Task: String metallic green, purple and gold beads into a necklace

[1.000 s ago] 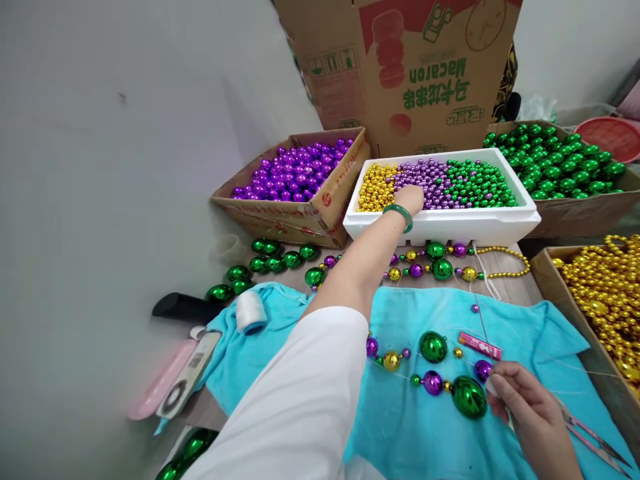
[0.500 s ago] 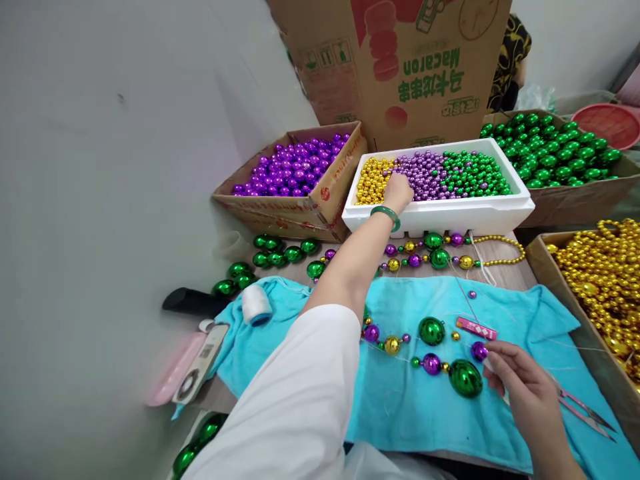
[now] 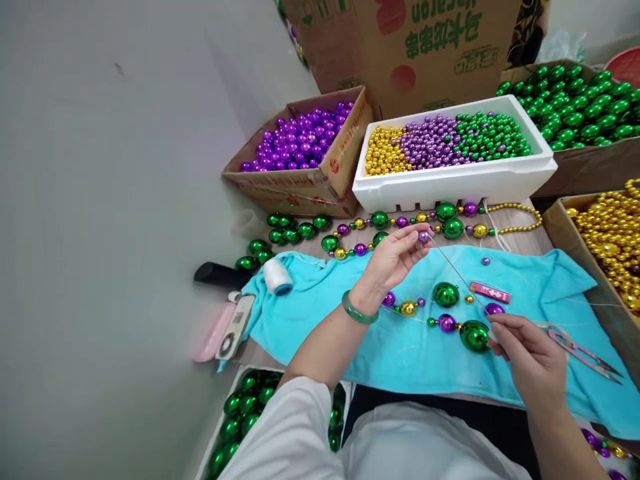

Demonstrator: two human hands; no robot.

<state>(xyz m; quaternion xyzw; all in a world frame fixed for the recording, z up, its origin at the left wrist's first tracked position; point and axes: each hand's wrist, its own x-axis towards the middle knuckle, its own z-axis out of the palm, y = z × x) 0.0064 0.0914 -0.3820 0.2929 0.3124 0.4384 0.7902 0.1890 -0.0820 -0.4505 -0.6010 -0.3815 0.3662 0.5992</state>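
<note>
My left hand (image 3: 397, 260), with a green bangle (image 3: 359, 310) at the wrist, pinches a small purple bead (image 3: 424, 237) above the blue towel (image 3: 400, 360). My right hand (image 3: 531, 353) is closed on a long thin needle (image 3: 457, 268), whose far tip reaches the bead. Close to the right fingertips are a larger purple bead (image 3: 494, 309) and a big green bead (image 3: 474, 335). That green bead sits in line with a purple bead (image 3: 447, 323) and smaller beads. Another big green bead (image 3: 445, 294) and a small gold bead (image 3: 469, 299) lie just behind.
A white foam box (image 3: 450, 177) of gold, purple and green beads stands at the back, beside a carton (image 3: 295, 183) of purple balls. A finished-looking strand (image 3: 453, 229) lies before it. Scissors (image 3: 585, 353), a pink packet (image 3: 490, 293) and a thread spool (image 3: 277, 277) rest on the towel.
My left hand has come back from the foam box toward my right hand, now with a small purple bead in its fingers. The whole view has shifted slightly.
</note>
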